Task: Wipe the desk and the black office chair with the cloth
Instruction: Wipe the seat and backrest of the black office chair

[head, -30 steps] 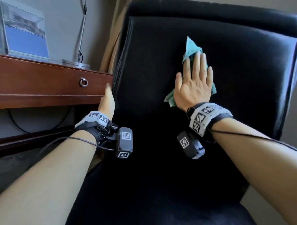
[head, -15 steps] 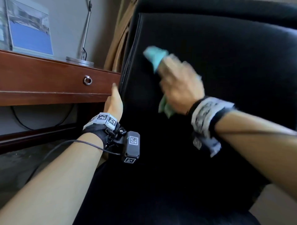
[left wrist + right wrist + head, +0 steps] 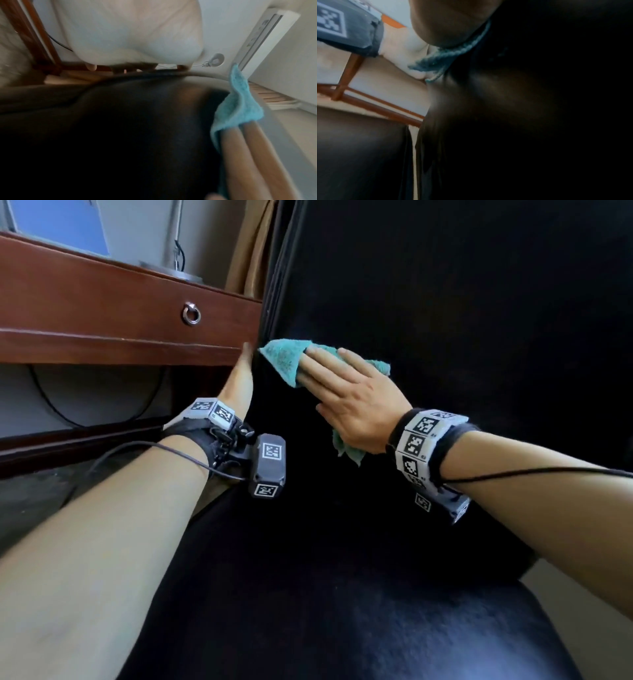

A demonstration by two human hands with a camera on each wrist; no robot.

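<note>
The black office chair (image 3: 445, 320) fills the head view, its backrest upright and its seat (image 3: 342, 594) below. A teal cloth (image 3: 284, 361) lies against the backrest close to its left edge. My right hand (image 3: 356, 402) presses flat on the cloth, fingers straight and pointing left, their tips under a fold. My left hand (image 3: 241, 378) grips the backrest's left edge; its fingers curl behind it and are hidden here. In the left wrist view the cloth (image 3: 238, 108) covers the right hand's fingers (image 3: 240, 148). The right wrist view shows a cloth (image 3: 447, 55) edge under the palm.
The brown wooden desk (image 3: 102, 302) stands right beside the chair's left edge, with a drawer ring pull (image 3: 191, 314). A lamp base (image 3: 171, 270) sits on its top. A tan curtain (image 3: 250, 251) hangs behind. A cable (image 3: 51, 398) loops under the desk.
My right hand has swept the cloth from the upper middle of the backrest down and left to its left edge, fingers turning from upward to leftward. The left hand keeps its hold.
</note>
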